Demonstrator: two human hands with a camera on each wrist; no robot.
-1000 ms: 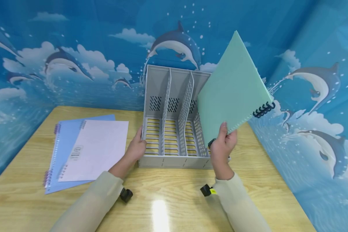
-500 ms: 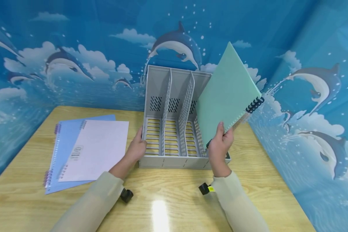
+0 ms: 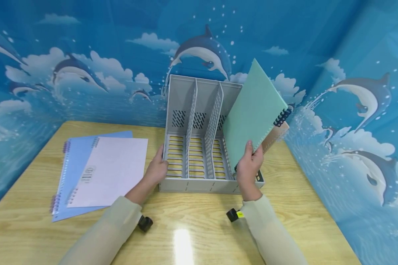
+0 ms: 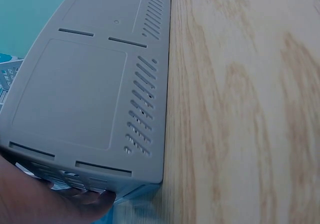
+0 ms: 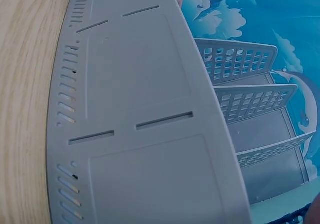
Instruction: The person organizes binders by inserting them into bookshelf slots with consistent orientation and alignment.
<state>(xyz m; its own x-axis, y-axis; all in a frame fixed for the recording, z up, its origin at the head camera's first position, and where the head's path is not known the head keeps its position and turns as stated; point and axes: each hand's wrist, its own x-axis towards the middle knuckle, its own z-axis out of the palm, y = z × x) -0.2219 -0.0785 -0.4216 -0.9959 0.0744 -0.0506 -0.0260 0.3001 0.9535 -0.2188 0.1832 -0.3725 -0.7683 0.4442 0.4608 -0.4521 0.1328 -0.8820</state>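
Observation:
A grey slotted file organizer stands on the wooden table, divided into upright compartments. My left hand grips its left side wall; in the left wrist view the fingers curl round the wall's edge. My right hand pinches a green spiral-bound notebook by its bound edge, thumb on the near cover. The notebook is tilted, its lower part inside the organizer's right side; I cannot tell which compartment. Behind it, a beige notebook shows at the right, mostly hidden.
Left of the organizer, a pale pink spiral notebook lies over a blue spiral notebook on the table. A dolphin-printed backdrop rises behind and on both sides.
My right hand has moved down and slightly left with the green notebook, which sits lower in the organizer. More of the beige notebook now shows behind it. My left hand keeps its grip.

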